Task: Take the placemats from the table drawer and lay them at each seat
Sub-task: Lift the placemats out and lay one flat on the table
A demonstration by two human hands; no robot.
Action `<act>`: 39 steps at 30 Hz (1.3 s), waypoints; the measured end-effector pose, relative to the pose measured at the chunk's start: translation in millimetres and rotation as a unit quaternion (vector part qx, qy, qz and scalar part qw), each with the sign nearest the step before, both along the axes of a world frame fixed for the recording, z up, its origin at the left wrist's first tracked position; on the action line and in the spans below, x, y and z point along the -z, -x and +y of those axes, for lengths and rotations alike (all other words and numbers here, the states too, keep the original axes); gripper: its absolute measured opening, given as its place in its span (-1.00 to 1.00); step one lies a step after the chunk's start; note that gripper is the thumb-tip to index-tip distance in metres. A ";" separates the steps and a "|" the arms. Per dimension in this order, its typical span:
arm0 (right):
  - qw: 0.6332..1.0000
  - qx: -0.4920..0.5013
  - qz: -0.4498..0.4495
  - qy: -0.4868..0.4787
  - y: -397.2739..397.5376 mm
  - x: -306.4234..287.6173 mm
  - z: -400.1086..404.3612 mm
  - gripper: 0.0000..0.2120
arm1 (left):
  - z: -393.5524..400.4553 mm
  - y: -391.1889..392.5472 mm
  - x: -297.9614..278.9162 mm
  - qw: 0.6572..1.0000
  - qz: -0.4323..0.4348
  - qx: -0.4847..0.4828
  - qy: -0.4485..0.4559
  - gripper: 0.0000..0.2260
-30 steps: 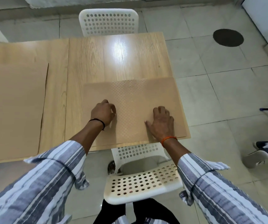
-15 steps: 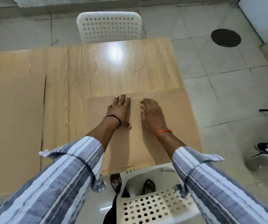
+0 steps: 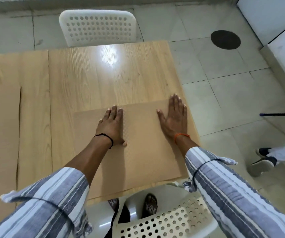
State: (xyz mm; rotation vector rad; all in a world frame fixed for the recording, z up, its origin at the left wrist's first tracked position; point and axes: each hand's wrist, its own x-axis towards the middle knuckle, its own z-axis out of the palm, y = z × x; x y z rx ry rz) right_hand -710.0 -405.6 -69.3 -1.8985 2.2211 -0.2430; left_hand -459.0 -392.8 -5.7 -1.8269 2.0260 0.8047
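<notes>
A tan textured placemat [image 3: 141,148] lies flat on the wooden table [image 3: 104,79], at the near right seat. My left hand [image 3: 111,126] rests palm down on the mat's far left part, fingers spread, reaching its far edge. My right hand [image 3: 174,117] is pressed flat on the mat's far right corner, fingers apart. Neither hand grips anything. A second placemat [image 3: 0,134] lies on the table at the left, partly cut off by the frame. No drawer is visible.
A white perforated chair [image 3: 98,26] stands at the table's far side. Another white chair [image 3: 164,219] is below me at the near edge. On the tiled floor to the right stand another person's shoes [image 3: 262,162]. A dark round floor cover [image 3: 225,39] lies far right.
My hands slid up the mat and opened flat; since half a second ago the right hand has moved out to the mat's right corner. The view has shifted closer over the table.
</notes>
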 end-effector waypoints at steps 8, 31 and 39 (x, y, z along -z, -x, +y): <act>0.996 0.078 0.020 -0.029 35.8 1.7 -9.4 -0.22 | -0.1 0.3 -0.4 1.000 -0.002 -0.004 0.002 0.21; 0.994 -0.105 -0.008 0.031 -99.8 11.4 34.8 -0.41 | 32.0 -54.9 36.1 0.985 0.038 -0.036 0.167 -0.35; 0.994 -0.102 0.020 0.023 -99.9 12.9 36.5 -0.40 | 62.1 -111.6 48.5 0.957 -0.018 -0.200 0.209 -0.34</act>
